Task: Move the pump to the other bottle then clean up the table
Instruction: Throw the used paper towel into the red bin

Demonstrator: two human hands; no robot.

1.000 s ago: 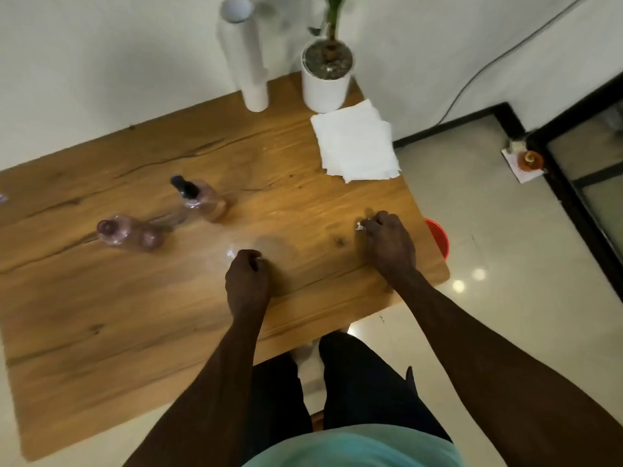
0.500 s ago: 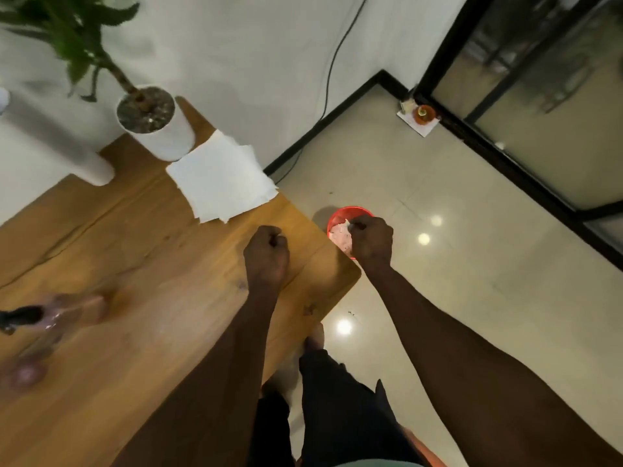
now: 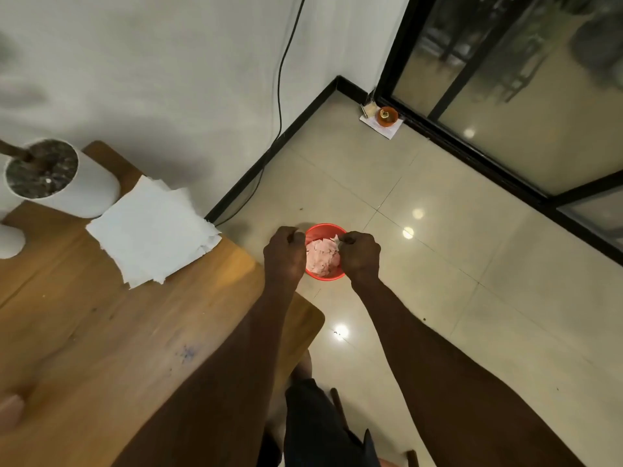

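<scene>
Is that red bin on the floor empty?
No. The bin holds a heap of pale paper scraps, visible between the two hands above it.

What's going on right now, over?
Both fists closed over the red bin on the floor; right hand pinching a white scrap, left hand contents hidden. Paper towels remain on table. Nothing blocking.

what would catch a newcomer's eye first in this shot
Both fists, the left hand and right hand, are held over a small red bin of pale scraps on the tiled floor beside the table. On its corner lies a stack of white paper towels next to a white plant pot.
</scene>
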